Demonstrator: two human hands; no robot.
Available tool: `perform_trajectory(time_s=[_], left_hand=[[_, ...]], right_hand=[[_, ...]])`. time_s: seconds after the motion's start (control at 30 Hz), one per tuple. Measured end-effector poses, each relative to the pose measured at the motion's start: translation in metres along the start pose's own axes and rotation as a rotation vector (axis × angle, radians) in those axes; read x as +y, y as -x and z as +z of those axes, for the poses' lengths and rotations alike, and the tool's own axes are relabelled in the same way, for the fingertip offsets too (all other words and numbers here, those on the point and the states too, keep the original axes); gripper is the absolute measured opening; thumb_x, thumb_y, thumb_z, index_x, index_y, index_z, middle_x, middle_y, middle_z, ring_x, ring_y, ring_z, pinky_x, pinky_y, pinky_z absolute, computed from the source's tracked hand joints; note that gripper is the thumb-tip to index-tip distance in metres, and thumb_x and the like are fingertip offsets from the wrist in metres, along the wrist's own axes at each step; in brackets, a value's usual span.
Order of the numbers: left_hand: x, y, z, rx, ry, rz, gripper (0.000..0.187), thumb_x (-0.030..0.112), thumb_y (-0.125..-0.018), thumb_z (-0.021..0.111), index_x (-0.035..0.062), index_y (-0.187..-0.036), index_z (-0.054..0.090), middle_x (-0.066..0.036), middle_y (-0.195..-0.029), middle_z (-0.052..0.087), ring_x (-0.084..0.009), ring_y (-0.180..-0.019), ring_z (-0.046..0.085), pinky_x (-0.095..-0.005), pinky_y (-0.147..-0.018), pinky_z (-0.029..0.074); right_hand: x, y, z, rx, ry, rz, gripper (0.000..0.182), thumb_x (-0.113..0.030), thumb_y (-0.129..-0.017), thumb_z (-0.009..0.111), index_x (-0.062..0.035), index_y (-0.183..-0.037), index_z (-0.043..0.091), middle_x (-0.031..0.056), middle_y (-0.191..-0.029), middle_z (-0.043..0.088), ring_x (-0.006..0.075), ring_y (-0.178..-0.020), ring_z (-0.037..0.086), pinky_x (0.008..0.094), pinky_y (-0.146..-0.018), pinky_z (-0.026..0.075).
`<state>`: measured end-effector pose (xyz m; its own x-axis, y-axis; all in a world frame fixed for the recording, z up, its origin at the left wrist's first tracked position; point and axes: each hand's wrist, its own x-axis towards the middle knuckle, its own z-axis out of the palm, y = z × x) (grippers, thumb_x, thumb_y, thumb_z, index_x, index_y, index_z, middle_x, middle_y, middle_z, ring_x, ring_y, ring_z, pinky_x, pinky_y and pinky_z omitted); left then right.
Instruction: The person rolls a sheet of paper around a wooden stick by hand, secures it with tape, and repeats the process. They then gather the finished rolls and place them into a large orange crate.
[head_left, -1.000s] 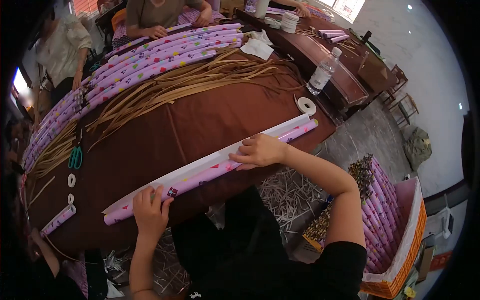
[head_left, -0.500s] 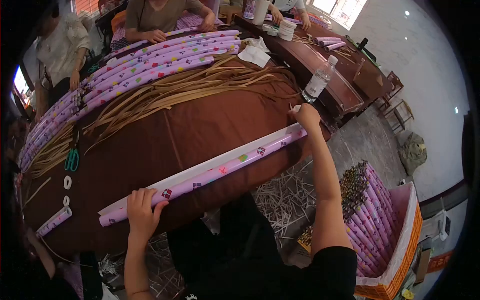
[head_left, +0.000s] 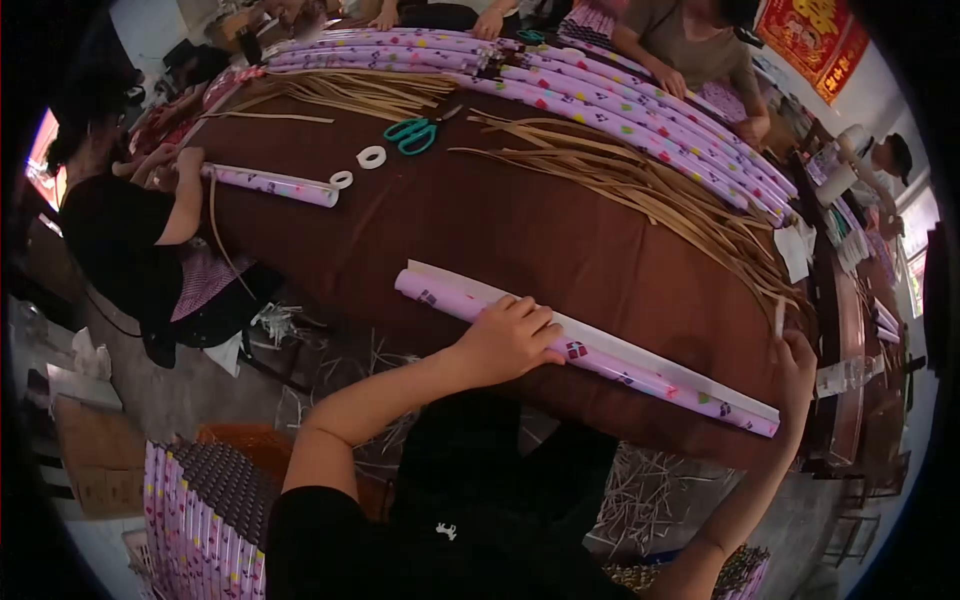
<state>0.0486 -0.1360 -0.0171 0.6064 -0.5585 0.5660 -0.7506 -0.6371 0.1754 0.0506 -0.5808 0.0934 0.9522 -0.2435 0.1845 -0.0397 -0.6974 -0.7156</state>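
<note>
A lilac patterned roll of wrapping paper lies slantwise along the near table edge, its white loose edge showing on the far side. My left hand is closed over the roll left of its middle, thumb on the near side. Just beyond the roll's right end is my right hand, fingers pinched together. A narrow whitish strip, which looks like tape, sticks up from those fingers. The rest of what this hand holds is hidden.
Finished lilac rolls and brown strips lie across the table. Teal-handled scissors and a white tape ring are at the far left. A clear bottle is by my right hand. Co-workers sit around the table.
The view has swung left, so the roll now slants down to the right. My left hand still rests on the roll; a whitish strip now stands up from my right hand.
</note>
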Motion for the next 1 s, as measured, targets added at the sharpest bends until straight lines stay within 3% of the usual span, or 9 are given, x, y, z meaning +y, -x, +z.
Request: perform_trajectory(time_s=[0.2,0.3,0.37,0.47,0.67,0.73,0.8,0.9,1.0], left_hand=[[0.002,0.0,0.004,0.059,-0.007,0.045,0.036,0.039,-0.079,0.073,0.0076,-0.095,0.068,-0.004,-0.095,0.06,-0.0222,-0.087,0.059,-0.0342,-0.076,0.049],[0.004,0.0,0.0,0.043,0.027,0.007,0.038,0.038,-0.079,0.075,0.0065,-0.099,0.067,-0.005,-0.096,0.061,-0.0244,-0.09,0.061,-0.0368,-0.077,0.051],[0.004,0.002,0.002,0.02,0.027,-0.016,0.039,0.039,-0.079,0.075,0.0064,-0.1,0.067,-0.005,-0.096,0.061,-0.0248,-0.09,0.062,-0.0374,-0.077,0.051],[0.002,0.001,0.002,0.007,0.05,-0.039,0.042,0.041,-0.081,0.073,0.0061,-0.103,0.067,-0.007,-0.1,0.062,-0.0252,-0.091,0.063,-0.0375,-0.078,0.052],[0.004,-0.006,-0.009,0.0,0.206,-0.115,0.041,0.04,-0.089,0.067,0.0016,-0.102,0.066,-0.014,-0.099,0.062,-0.0321,-0.088,0.062,-0.0412,-0.079,0.05],[0.003,-0.005,-0.015,0.01,0.57,-0.423,0.036,0.034,-0.092,0.062,0.0002,-0.103,0.062,-0.015,-0.091,0.063,-0.0355,-0.084,0.06,-0.043,-0.077,0.049],[0.003,-0.003,-0.016,0.128,0.51,-0.285,0.029,0.026,-0.096,0.057,-0.0003,-0.108,0.059,-0.012,-0.09,0.063,-0.027,-0.08,0.061,-0.0371,-0.073,0.048],[0.022,-0.007,-0.037,0.578,0.916,-0.683,0.021,0.021,-0.101,0.054,0.0011,-0.106,0.059,0.0,-0.085,0.058,-0.0069,-0.078,0.053,-0.0246,-0.066,0.044],[0.025,0.001,-0.054,0.387,1.036,-0.982,0.017,0.017,-0.101,0.055,0.0015,-0.105,0.061,-0.001,-0.083,0.059,-0.0062,-0.075,0.054,-0.0221,-0.066,0.045]], right_hand=[[-0.128,0.008,0.166,-1.042,-0.937,0.111,0.037,-0.031,-0.093,0.052,-0.0022,-0.115,0.061,0.0019,-0.092,0.063,0.012,-0.089,0.058,0.0304,-0.086,0.045],[-0.142,-0.013,0.226,-1.074,-0.964,0.246,0.041,-0.039,-0.095,0.049,-0.0036,-0.111,0.063,0.0019,-0.095,0.065,0.0146,-0.092,0.059,0.0337,-0.089,0.045],[-0.129,-0.035,0.257,-1.369,-1.121,0.193,0.041,-0.041,-0.095,0.05,-0.0048,-0.107,0.064,0.0025,-0.099,0.066,0.0162,-0.092,0.06,0.0342,-0.091,0.045],[-0.119,-0.027,0.263,-1.127,-1.125,0.396,0.041,-0.042,-0.093,0.054,-0.0045,-0.103,0.067,0.0051,-0.094,0.067,0.0179,-0.087,0.061,0.0343,-0.086,0.048],[-0.103,-0.028,0.258,-1.29,-1.255,0.067,0.049,-0.049,-0.081,0.072,-0.002,-0.094,0.07,0.0086,-0.088,0.069,0.0189,-0.084,0.065,0.031,-0.08,0.05],[-0.122,-0.026,0.249,-1.427,-1.244,-0.07,0.047,-0.049,-0.082,0.072,-0.0025,-0.088,0.069,0.0086,-0.086,0.069,0.0174,-0.081,0.064,0.0298,-0.078,0.049],[-0.128,-0.02,0.248,-1.366,-1.256,-0.155,0.045,-0.047,-0.083,0.072,-0.0026,-0.084,0.067,0.0078,-0.082,0.068,0.0159,-0.075,0.063,0.0285,-0.075,0.047],[-0.137,-0.009,0.244,-1.343,-1.121,-0.206,0.041,-0.041,-0.084,0.074,-0.0005,-0.084,0.066,0.0063,-0.079,0.063,0.0138,-0.072,0.06,0.0264,-0.071,0.046],[-0.136,-0.003,0.249,-1.368,-0.952,-0.243,0.035,-0.03,-0.084,0.076,0.0026,-0.084,0.066,0.0056,-0.084,0.058,0.0137,-0.077,0.059,0.0263,-0.071,0.046]])
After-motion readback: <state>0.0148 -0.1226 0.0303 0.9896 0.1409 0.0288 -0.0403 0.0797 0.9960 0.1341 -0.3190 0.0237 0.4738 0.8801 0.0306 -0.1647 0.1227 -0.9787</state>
